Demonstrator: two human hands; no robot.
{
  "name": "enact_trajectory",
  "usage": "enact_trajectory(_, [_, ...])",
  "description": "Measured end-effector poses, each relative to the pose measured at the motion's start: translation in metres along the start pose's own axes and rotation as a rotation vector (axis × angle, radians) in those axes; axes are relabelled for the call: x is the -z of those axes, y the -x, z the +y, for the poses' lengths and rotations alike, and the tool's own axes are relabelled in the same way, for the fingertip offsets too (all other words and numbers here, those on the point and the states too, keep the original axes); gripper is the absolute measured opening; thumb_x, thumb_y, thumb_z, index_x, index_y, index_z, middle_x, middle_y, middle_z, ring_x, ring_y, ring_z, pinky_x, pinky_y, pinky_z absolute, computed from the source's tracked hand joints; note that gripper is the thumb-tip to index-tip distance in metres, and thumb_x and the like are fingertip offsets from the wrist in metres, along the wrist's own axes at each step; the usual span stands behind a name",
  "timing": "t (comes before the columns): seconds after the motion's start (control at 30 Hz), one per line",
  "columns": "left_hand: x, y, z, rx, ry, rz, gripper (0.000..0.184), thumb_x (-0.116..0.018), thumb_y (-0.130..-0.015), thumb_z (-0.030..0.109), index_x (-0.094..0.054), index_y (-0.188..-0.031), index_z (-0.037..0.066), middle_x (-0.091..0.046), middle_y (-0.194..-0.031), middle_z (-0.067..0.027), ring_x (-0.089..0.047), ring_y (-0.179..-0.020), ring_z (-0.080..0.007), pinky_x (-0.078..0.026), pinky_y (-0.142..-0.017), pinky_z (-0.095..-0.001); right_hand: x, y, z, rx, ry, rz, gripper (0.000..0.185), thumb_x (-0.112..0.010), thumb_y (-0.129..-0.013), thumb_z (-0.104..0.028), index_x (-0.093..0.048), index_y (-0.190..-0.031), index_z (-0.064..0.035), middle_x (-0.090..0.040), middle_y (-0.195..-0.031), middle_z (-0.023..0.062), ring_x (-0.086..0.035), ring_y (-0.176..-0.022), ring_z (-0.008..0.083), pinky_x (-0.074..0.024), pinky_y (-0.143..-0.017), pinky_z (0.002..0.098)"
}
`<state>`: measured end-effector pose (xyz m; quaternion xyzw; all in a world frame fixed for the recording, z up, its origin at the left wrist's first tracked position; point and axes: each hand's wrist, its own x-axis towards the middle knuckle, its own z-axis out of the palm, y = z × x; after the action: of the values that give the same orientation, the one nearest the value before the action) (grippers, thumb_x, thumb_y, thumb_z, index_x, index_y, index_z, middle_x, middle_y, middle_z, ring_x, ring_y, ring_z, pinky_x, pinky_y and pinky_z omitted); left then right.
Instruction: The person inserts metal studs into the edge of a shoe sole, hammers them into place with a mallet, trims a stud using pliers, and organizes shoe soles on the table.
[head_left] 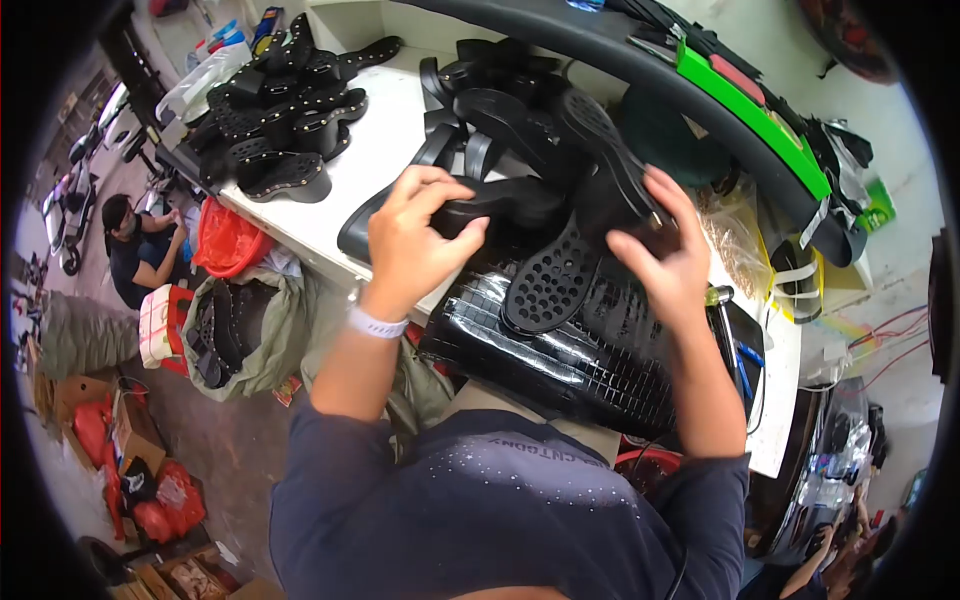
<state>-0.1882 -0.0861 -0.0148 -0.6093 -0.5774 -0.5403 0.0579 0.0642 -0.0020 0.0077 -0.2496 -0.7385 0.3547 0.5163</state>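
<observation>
My left hand is curled round the end of a black shoe sole, thumb and fingers on either side of it. In my right hand is the heel end of another black sole, which stands tilted up and away from me. A third sole with round holes lies below them on a shiny black padded block. Behind my hands more black soles are heaped on the white table.
A pile of studded black soles covers the table's far left. At the right are a green tray, a plastic bag and a hammer. Left on the floor stand a red basket, a sack and a seated person.
</observation>
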Motion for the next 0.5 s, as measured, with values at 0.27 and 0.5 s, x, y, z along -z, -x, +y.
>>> enact_trajectory(0.27, [0.1, 0.02, -0.012, 0.066, 0.169, 0.285, 0.026, -0.074, -0.071, -0.003, -0.064, -0.096, -0.002, -0.054, -0.105, -0.009, -0.057, -0.093, -0.0154, -0.048, -0.083, -0.0264, -0.11, -0.13, 0.105, 0.032, 0.117, -0.035, 0.071, -0.075, -0.079, -0.032, -0.045, -0.134, -0.0004, -0.044, -0.136, 0.0247, -0.047, -0.124, 0.0362, -0.0395, -0.102, 0.0368])
enact_trajectory(0.5, [0.091, 0.018, -0.086, 0.189, -0.24, 0.41, 0.026, -0.081, -0.069, 0.009, -0.068, -0.09, 0.002, -0.059, -0.105, -0.0101, -0.058, -0.098, -0.0216, -0.046, -0.086, -0.031, -0.105, -0.146, 0.09, -0.01, 0.316, -0.245, 0.084, -0.066, -0.083, -0.044, -0.028, -0.146, -0.0043, -0.02, -0.15, 0.0301, -0.029, -0.138, 0.0391, -0.0289, -0.11, 0.0377])
